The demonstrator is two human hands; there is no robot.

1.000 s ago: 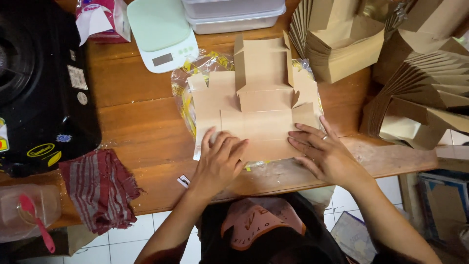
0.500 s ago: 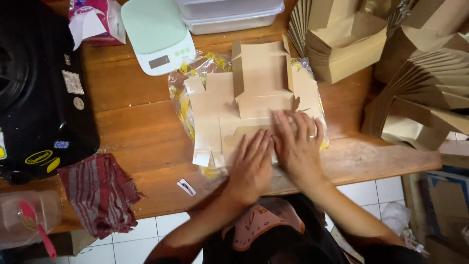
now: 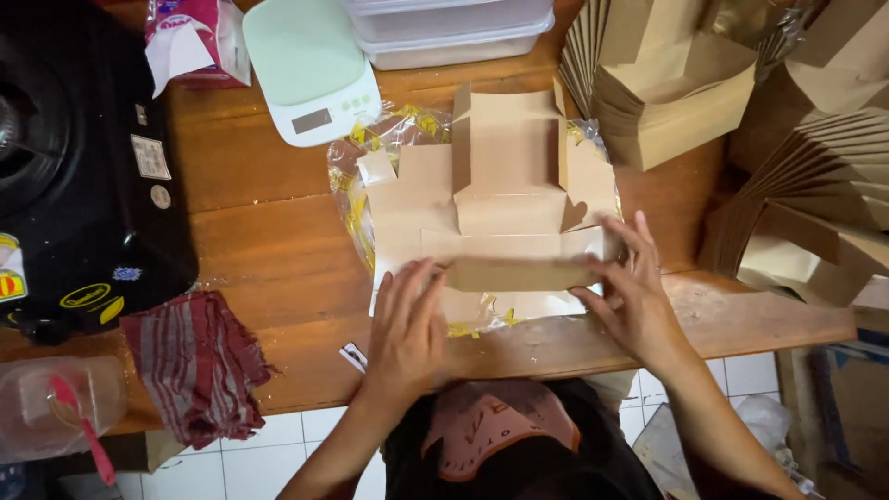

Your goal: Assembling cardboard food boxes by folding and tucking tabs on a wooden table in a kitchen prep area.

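A flat brown cardboard box blank (image 3: pixel 491 199) lies on a clear plastic bag (image 3: pixel 370 157) on the wooden table (image 3: pixel 250 241). Its near flap (image 3: pixel 519 273) is folded up into a narrow strip. My left hand (image 3: pixel 407 324) presses on the left end of that flap, fingers spread. At the strip's right end my right hand (image 3: pixel 630 296) holds the fold with its fingertips. The blank's side walls at the back stand partly upright.
A mint-green kitchen scale (image 3: pixel 310 69) and clear plastic containers (image 3: pixel 454 28) sit at the back. Folded brown boxes (image 3: pixel 676 93) and stacked blanks (image 3: pixel 815 194) crowd the right. A black appliance (image 3: pixel 74 167) stands at the left, with a striped cloth (image 3: pixel 194 361) below it.
Both hands slid forward over the blank, then spread apart to its two ends. The near flap has been folded up into a strip.
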